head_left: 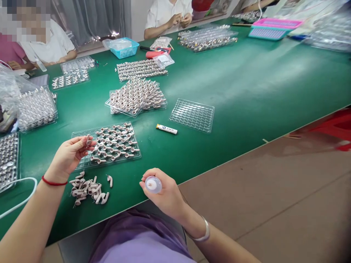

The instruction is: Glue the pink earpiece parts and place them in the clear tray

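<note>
My left hand (70,152) is raised over the left side of a clear plastic tray (136,157), its fingertips pinched on a small white earbud shell (88,141) that they partly cover. Rows of similar shells (113,144) fill the middle and right of that tray. Between my forearm and the table edge lies a loose pile of earbud shells (89,190), some with thin wires sticking out. Over the table's front edge, my right hand (170,193) is wrapped around a translucent squeeze bottle (153,185); its round end faces me, and the rest is hidden in the palm.
A white marked tube (166,129) lies near a clear tray (192,115). Stacked trays of shells (134,96) stand beyond, with a blue basket (124,49) farther back. At left are more filled trays (37,109) and a white cable (26,199). Co-workers (168,18) sit opposite.
</note>
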{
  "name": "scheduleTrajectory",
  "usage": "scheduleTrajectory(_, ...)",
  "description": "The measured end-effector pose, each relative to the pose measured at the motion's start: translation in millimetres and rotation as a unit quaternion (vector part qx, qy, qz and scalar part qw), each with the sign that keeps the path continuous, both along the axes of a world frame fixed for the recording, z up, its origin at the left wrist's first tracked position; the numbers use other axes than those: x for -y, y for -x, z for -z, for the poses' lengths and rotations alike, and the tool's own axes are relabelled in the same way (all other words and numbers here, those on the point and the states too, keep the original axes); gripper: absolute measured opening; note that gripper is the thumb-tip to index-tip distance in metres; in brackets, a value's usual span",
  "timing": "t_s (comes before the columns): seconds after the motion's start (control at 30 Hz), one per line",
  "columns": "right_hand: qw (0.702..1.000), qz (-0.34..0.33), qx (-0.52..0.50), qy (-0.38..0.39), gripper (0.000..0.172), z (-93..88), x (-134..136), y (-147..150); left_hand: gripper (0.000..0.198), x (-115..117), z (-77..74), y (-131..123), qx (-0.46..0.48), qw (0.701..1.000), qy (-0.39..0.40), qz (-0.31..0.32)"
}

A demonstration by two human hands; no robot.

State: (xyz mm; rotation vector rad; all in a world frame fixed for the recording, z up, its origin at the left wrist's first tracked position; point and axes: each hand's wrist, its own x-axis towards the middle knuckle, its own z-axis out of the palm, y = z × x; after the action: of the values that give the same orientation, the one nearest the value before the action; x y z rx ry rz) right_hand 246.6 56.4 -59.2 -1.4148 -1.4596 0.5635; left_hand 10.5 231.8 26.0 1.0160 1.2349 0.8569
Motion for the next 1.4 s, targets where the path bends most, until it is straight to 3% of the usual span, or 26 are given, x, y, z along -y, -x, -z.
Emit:
scheduleTrajectory(0.17, 0.988, -0.056, 0.125, -0.07, 0.023, 1.1, 3, -2, 0.016, 9, -3.0, 1, 0.021, 0.999, 0.032, 0.005)
scheduleTrajectory(0.3, 0.983, -0.08, 0.153, -0.067, 0.027, -1.3, 11, -7, 0.019, 23, -6.8, 0, 0.05, 0.997, 0.059, 0.023)
scheduleTrajectory(0.5, 0.999, -0.039, 0.008, 0.027, 0.019, -9.3, 13, -15, 0.032, 56, -14.5, -5, 0.09, 0.99, 0.092, 0.055)
scheduleTrajectory(0.6, 0.996, -0.033, -0.08, 0.014, 0.017, -16.6, 8, -11, 0.034, 78, -12.4, -8, 0.103, 0.985, 0.117, 0.078)
scheduleTrajectory(0.73, 0.984, -0.083, -0.156, -0.039, 0.015, -32.5, 4, 6, 0.032, 116, -2.0, -14, 0.132, 0.97, 0.183, 0.09)
scheduleTrajectory(0.9, 0.957, -0.178, -0.14, -0.183, 0.024, -42.7, 3, 32, 0.026, 163, 9.6, -28, 0.188, 0.951, 0.244, 0.015)
scheduleTrajectory(1.07, 0.956, -0.18, -0.076, -0.221, 0.015, -29.2, 10, 49, 0.026, 188, 21.0, -32, 0.254, 0.926, 0.279, -0.019)
scheduleTrajectory(1.4, 0.94, -0.234, 0.04, -0.246, 0.006, 0.9, 29, 53, 0.029, 220, 61.6, -10, 0.221, 0.921, 0.32, -0.035)
